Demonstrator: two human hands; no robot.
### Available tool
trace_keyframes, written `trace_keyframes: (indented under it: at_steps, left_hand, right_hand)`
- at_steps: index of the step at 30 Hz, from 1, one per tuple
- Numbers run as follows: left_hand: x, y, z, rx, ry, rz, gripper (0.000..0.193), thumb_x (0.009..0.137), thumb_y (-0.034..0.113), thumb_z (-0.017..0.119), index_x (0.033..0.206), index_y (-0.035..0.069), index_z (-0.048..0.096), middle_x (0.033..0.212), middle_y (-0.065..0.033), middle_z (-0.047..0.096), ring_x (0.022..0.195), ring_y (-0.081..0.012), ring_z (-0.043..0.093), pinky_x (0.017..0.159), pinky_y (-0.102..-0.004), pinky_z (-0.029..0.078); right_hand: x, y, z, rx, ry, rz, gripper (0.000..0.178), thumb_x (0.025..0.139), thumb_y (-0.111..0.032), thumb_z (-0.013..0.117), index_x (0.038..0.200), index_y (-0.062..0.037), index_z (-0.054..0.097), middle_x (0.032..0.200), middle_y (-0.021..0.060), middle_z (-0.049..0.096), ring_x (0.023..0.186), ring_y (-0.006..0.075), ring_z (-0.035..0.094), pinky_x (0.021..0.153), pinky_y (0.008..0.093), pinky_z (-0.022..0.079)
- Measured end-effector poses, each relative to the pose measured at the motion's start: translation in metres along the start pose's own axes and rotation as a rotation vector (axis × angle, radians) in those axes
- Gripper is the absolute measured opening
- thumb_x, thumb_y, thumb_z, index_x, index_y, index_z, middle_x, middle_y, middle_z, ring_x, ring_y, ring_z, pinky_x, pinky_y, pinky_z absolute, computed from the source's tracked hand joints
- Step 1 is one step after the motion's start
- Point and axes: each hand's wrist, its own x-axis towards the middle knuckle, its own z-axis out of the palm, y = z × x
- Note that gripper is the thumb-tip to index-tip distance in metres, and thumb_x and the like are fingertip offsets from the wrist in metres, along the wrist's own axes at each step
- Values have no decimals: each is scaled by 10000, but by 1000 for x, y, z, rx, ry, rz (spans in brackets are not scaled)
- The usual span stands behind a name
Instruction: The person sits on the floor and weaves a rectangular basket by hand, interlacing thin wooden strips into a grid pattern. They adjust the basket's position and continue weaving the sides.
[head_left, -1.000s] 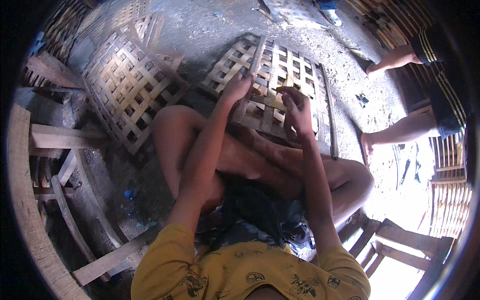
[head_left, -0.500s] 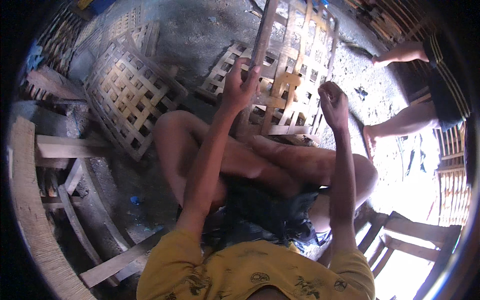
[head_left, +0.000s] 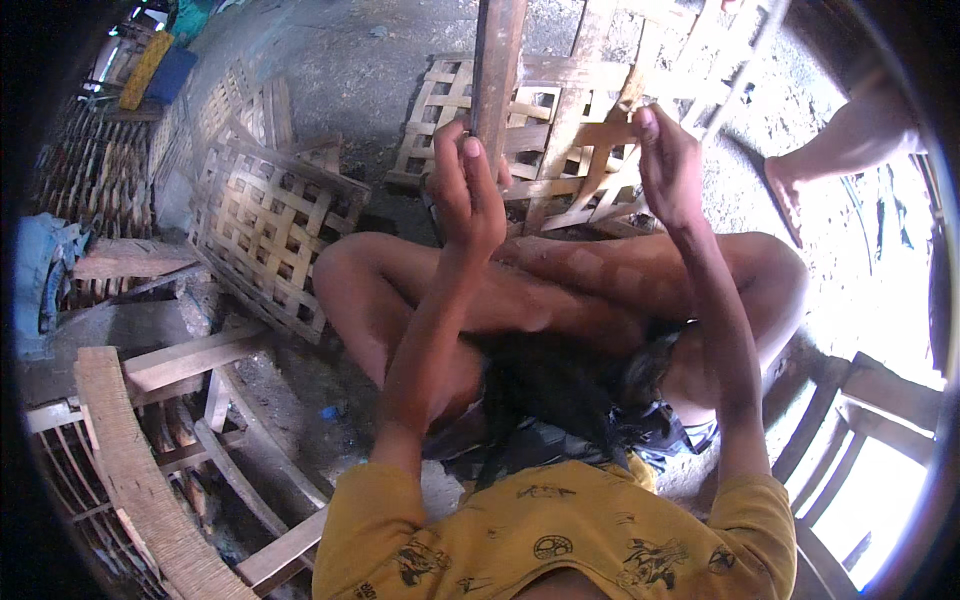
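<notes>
A woven lattice panel of flat bamboo strips (head_left: 562,120) stands in front of my crossed legs, with a dark wooden bar (head_left: 498,70) along its left side. My left hand (head_left: 468,195) is closed around the lower part of this bar, thumb in front and fingertips showing at its right edge. Over the lattice, my right hand (head_left: 672,165) is closed in a pinch at the end of a brown bamboo strip (head_left: 602,133) that runs leftward across the weave. The right hand's other fingers are curled and partly hidden.
Another woven panel (head_left: 262,225) leans at the left. A wooden frame (head_left: 150,480) is at lower left, slatted furniture (head_left: 885,425) at lower right. Another person's bare leg (head_left: 835,150) stands at the right, in bright light. Blue cloth (head_left: 40,275) hangs at far left.
The view has shifted. My right hand has risen along the lattice and now pinches a strip's end. My left hand stays on the bar. Less of the other person shows.
</notes>
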Motion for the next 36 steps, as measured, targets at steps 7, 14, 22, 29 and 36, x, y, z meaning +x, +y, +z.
trace_keyframes:
  at_steps: [7, 14, 22, 29, 36]
  left_hand:
    - [-21, -31, 28, 319, 33, 125, 465, 1112, 332, 289, 944, -5, 562, 696, -129, 596, 688, -256, 589, 728, -422, 437]
    - [-13, -53, 26, 177, 70, 86, 557, 1095, 433, 292, 1000, -17, 605, 869, -139, 642, 759, -208, 600, 647, -360, 495]
    - [-19, -43, 34, -80, 102, -111, 487, 1106, 358, 284, 823, 2, 457, 730, -112, 484, 693, -223, 431, 734, -380, 378]
    - [-19, -46, 28, 89, 72, -65, 493, 1106, 374, 263, 908, 5, 524, 834, -161, 592, 796, -293, 504, 959, -471, 293]
    - [-17, -50, 28, 99, 116, -76, 587, 1078, 484, 345, 979, -45, 576, 908, -132, 593, 837, -222, 536, 764, -389, 471]
  right_hand:
    - [-36, -54, 37, 305, -125, -185, 216, 1005, 18, 502, 1208, -3, 571, 1038, 236, 694, 939, 396, 705, 809, 420, 550]
    - [-59, -39, 45, 368, -74, -45, 179, 1008, 9, 529, 1178, -22, 579, 751, 140, 597, 631, 188, 554, 589, 335, 455]
    - [-60, -35, 66, 424, 5, 68, 156, 1000, 15, 554, 1151, -13, 578, 841, 127, 646, 656, 141, 569, 606, 296, 469]
    - [-64, -25, 80, 389, -6, -53, 185, 992, 30, 551, 1167, -28, 572, 953, 167, 703, 801, 247, 723, 701, 366, 555]
    - [-73, -22, 83, 369, -192, -8, 478, 804, -171, 766, 1214, -70, 541, 1018, 193, 647, 936, 421, 668, 775, 484, 554]
